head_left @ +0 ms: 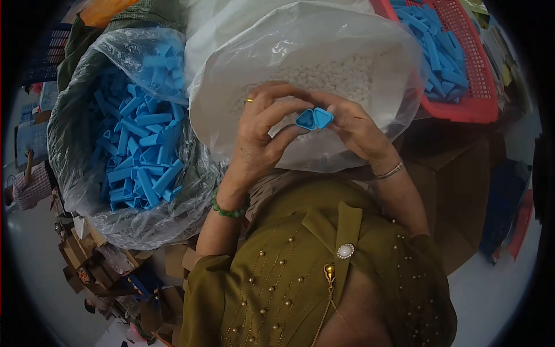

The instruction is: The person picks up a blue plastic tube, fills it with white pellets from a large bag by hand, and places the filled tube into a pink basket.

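Between my two hands is a small blue triangular plastic tube (306, 120) with its hinged lid swung open, its end facing me. My left hand (269, 115) has its fingers and thumb closed round the tube's left side. On the other side, my right hand (352, 124) pinches at the lid. Both hands are over a large clear plastic bag (231, 69) that holds many small white pellets (329, 75). Whether anything lies inside the tube is too small to tell.
To the left, a plastic-lined sack (72, 156) is full of blue triangular tubes (139, 127). A red basket (480, 81) at upper right holds more blue pieces (436, 52). Cardboard boxes (98, 260) lie at lower left; another carton (457, 196) stands at right. A person (34, 188) is at far left.
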Available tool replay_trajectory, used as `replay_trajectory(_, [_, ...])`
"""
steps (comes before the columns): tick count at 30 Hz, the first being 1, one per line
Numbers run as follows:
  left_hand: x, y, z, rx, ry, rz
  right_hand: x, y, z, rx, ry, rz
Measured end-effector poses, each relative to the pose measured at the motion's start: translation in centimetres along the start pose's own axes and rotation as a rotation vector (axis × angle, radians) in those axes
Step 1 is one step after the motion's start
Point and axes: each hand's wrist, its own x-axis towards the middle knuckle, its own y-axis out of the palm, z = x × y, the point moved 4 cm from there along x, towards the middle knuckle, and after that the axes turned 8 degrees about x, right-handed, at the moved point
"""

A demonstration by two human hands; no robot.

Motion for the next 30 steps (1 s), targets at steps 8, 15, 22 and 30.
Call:
replay_trajectory(8, [-0.1, 0.6, -1.5, 0.045, 0.040, 0.044, -0.3, 2.7, -0.1, 0.013, 0.019, 0.039])
replay_trajectory(15, [-2.0, -6.2, -3.7, 0.151, 0.051, -0.054, -4.0, 1.7, 5.7, -0.614, -0.333, -0.084])
replay_trajectory(22, [-4.8, -13.6, 11.2, 1.008, -0.381, -0.182, -6.3, -11.1, 18.8, -1.931, -0.828, -0.888])
replay_trajectory(30, [-5.8, -13.5, 11.0, 0.865, -0.596, -0.375, -4.2, 1.2, 10.4, -1.292, -0.833, -0.372])
